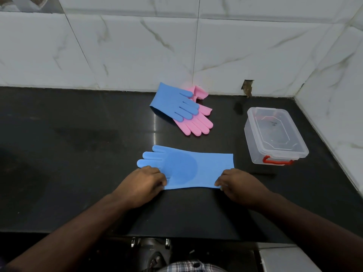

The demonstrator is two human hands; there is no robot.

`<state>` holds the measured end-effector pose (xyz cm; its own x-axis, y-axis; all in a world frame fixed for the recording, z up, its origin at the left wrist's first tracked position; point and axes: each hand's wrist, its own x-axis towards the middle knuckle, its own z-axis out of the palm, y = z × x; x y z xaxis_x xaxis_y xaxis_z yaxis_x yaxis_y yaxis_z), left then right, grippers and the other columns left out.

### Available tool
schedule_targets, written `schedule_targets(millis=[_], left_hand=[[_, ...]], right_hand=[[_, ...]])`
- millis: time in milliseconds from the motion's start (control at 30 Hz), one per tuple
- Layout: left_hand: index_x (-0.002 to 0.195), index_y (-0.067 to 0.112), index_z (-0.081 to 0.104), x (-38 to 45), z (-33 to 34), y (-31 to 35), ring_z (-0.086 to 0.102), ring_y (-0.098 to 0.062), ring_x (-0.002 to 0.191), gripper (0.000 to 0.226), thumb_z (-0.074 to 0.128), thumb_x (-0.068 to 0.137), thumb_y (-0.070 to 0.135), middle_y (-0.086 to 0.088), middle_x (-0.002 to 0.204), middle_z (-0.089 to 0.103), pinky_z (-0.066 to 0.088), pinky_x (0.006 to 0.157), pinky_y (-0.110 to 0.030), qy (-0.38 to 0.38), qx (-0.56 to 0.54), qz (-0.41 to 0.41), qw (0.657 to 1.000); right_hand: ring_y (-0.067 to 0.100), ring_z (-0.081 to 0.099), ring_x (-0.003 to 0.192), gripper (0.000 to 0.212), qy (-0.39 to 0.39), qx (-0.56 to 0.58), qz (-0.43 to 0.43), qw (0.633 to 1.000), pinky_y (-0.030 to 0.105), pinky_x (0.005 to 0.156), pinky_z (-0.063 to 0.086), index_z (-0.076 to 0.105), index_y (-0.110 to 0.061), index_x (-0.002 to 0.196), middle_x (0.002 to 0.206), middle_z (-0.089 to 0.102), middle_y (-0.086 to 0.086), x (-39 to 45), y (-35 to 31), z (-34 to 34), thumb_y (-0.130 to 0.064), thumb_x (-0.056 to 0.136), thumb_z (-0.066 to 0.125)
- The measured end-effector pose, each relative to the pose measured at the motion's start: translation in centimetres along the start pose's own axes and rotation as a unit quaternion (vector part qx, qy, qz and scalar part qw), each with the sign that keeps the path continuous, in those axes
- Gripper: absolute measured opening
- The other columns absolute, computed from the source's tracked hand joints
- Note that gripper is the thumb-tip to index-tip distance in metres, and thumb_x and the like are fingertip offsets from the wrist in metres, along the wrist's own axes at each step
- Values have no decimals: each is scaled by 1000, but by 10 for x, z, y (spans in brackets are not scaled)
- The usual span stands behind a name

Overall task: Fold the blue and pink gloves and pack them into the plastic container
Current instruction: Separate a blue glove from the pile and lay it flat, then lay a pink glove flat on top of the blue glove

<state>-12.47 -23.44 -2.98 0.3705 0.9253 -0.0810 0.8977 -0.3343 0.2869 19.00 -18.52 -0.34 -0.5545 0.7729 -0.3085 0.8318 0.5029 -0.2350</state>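
A white marble-tiled wall (137,46) fills the upper half of the frame, with 1 small broken gap (247,88) at its base right of centre. Below it, 1 black countertop (78,154) spans the middle of the frame.

1 clear plastic container (275,136) stands at the right of the frame, lid on, with a red latch (277,160) on its near end; nothing shows inside it.

3 gloves can be counted for certain: 2 blue, 1 pink. The near blue glove (196,167) lies flat at centre, unfolded, fingers pointing to the left of the frame and cuff toward the container. The far blue glove (172,104) lies above centre near the wall, resting on top of a pink glove (196,122) whose fingers point to the lower right. A pink cuff (199,92) pokes out behind them; whether it belongs to a 2nd pink glove cannot be told.

2 bare hands reach in from the bottom. The left hand (144,185) pinches the near edge of the near blue glove beside the palm. The right hand (238,185) pinches the near corner of its cuff.
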Motion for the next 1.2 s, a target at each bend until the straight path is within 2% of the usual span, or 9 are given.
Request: schedule_targets(millis=[167, 267, 367, 467, 567, 667, 967, 1100, 1200], left_hand=[[90, 31, 62, -3, -2, 5, 57, -7, 84, 11, 51, 88, 28, 16, 85, 58, 52, 75, -34, -22, -31, -4, 999], [89, 33, 60, -2, 0, 6, 56, -5, 86, 13, 47, 89, 31, 17, 85, 59, 50, 76, -33, 20, -40, 2, 999], [115, 37, 62, 7, 2, 2, 54, -12, 114, 39, 43, 85, 53, 17, 119, 61, 45, 91, -35, 66, 5, -31, 997], [145, 42, 39, 14, 3, 4, 27, -14, 145, 67, 45, 85, 71, 14, 156, 33, 28, 113, -43, 17, 37, -68, 997], [156, 40, 16, 20, 4, 5, 5, -16, 153, 83, 39, 85, 78, 11, 166, 8, 9, 122, -47, -44, 52, -78, 995], [157, 39, 8, 20, 6, 3, -1, -14, 154, 86, 35, 86, 78, 10, 167, 1, 3, 123, -48, -77, 54, -87, 992], [155, 39, 20, 25, -1, 4, 11, -11, 152, 82, 38, 85, 78, 13, 165, 14, 6, 122, -47, -66, 52, -92, 992], [142, 38, 45, 34, -3, 8, 31, -9, 143, 68, 36, 85, 74, 16, 151, 41, 19, 117, -41, 36, 14, -96, 995], [132, 36, 55, 54, -8, 12, 43, -12, 133, 45, 51, 92, 54, 15, 137, 54, 28, 111, -41, 84, -13, -100, 991]], right_hand=[[10, 54, 113, 28, -31, -20, 5, 999, 28, 98, 47, 66, -30, 119, 123, 62, -5, -6, 6, 1, -23, 95, 53], [10, 51, 117, 29, -16, 11, 30, 999, 27, 103, 44, 67, -29, 119, 127, 60, -7, -4, 7, -3, -22, 93, 56], [10, 47, 127, 33, 49, 52, 52, 996, 28, 110, 35, 64, -27, 125, 136, 56, -8, 4, 4, -4, -21, 93, 58], [15, 36, 139, 46, 69, 47, 69, 994, 31, 114, 28, 52, -29, 138, 151, 42, -5, 14, 1, 1, -29, 93, 57], [19, 23, 147, 58, 34, 45, 114, 992, 37, 118, 24, 36, -32, 148, 162, 23, -5, 20, 2, 4, -36, 93, 55], [19, 17, 150, 64, 9, 64, 147, 987, 37, 119, 21, 29, -30, 152, 164, 15, -5, 22, 7, 7, -42, 94, 53], [16, 24, 148, 60, 20, 71, 169, 983, 34, 119, 21, 36, -25, 150, 162, 24, -6, 20, 18, 9, -43, 95, 52], [18, 44, 136, 50, 123, 117, 177, 970, 32, 113, 31, 51, -21, 141, 148, 49, -2, 23, 15, 2, -35, 93, 59], [18, 59, 119, 39, 164, 166, 179, 956, 31, 102, 42, 61, -16, 130, 131, 64, 1, 36, 10, -10, -27, 93, 61]])
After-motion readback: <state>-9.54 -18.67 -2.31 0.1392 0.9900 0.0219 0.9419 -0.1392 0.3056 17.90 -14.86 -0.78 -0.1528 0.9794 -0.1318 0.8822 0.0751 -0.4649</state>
